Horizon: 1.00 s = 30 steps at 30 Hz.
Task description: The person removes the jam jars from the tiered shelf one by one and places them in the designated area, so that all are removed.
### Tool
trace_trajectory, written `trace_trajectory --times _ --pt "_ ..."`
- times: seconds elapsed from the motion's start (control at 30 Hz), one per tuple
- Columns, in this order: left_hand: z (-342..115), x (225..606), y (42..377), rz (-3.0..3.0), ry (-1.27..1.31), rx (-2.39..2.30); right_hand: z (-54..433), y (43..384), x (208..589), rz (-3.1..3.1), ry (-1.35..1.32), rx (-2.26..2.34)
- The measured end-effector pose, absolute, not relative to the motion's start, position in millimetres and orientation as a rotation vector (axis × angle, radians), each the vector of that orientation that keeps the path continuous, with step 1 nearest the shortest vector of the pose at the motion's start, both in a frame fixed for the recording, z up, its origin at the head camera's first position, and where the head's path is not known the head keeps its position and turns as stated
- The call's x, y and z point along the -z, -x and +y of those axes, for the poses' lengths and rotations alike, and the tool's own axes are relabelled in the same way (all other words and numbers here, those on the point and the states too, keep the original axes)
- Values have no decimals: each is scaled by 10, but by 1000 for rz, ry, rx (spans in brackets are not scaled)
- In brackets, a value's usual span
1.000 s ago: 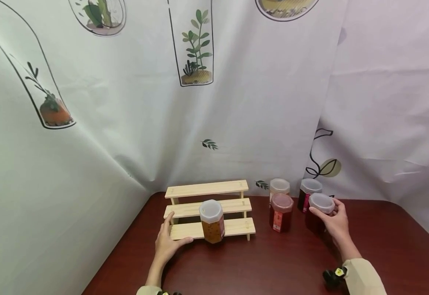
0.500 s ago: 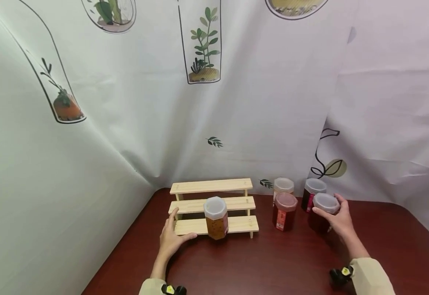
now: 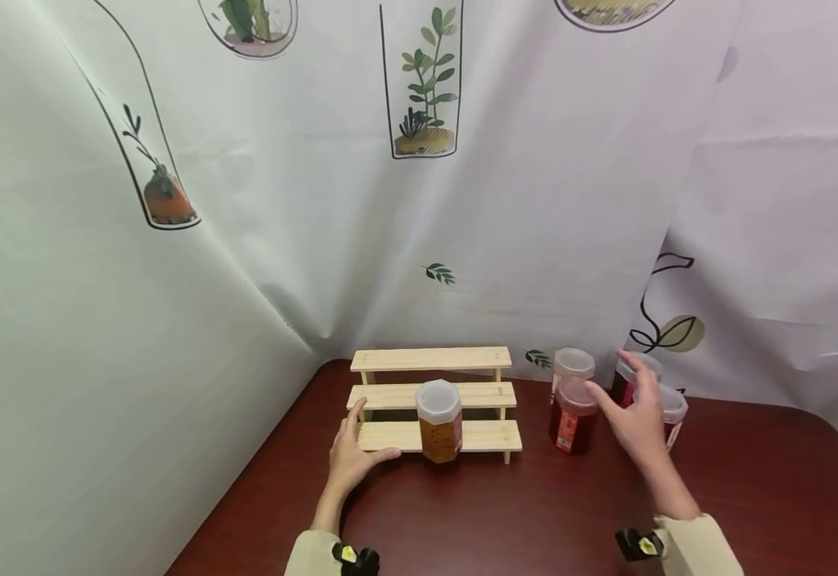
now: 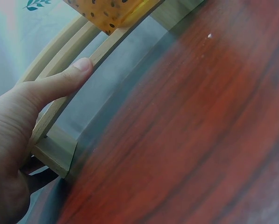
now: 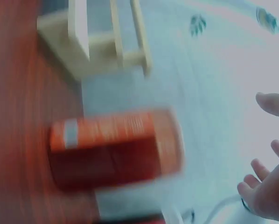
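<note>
My left hand [image 3: 350, 456] holds the left end of a three-step wooden rack [image 3: 429, 359]. In the left wrist view its thumb lies on the front board, and the other fingers are mostly hidden behind the end. A jar of orange, dark-seeded filling [image 3: 439, 438] with a whitish lid stands on the lowest step. My right hand [image 3: 640, 424], fingers spread and holding nothing, is at the right side of a red jar [image 3: 573, 428] with a reddish lid. That jar appears blurred in the right wrist view, apart from the right hand [image 5: 270, 186].
Behind the red jar stands a pale-lidded jar [image 3: 573, 362]. Two dark jars are partly covered by the right hand: one at the back [image 3: 651, 366], one at the right [image 3: 672, 408]. All stand on a reddish-brown table [image 3: 505, 520] before a printed cloth backdrop [image 3: 534, 200].
My right hand has let go of the right-hand dark jar and moved left and up to the red jar. The left hand stays at the rack. The head view has shifted.
</note>
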State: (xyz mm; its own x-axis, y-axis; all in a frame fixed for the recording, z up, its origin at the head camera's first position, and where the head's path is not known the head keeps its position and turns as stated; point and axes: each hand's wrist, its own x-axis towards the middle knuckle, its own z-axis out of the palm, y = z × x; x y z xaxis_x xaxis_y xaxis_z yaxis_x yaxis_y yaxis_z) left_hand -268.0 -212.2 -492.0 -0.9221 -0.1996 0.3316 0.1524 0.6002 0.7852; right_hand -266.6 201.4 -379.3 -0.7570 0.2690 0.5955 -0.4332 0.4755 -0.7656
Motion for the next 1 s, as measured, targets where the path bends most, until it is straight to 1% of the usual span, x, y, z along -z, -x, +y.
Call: trace_trajectory --times 0.2,0.57,0.8,1.0 --pt "-2121 4905 2684 -2436 -43 1241 1608 2712 3866 -2079 -249 -1490" --pt "-2109 4883 2688 -2441 -48 1244 1089 2841 3997 -2113 -447 -1795" --pt "-2104 4870 2689 -2430 -38 1231 705 2876 4124 -2161 -702 -1916" --pt "-2086 4897 2653 -2424 -25 1235 501 2897 4244 -2216 -862 -2021"
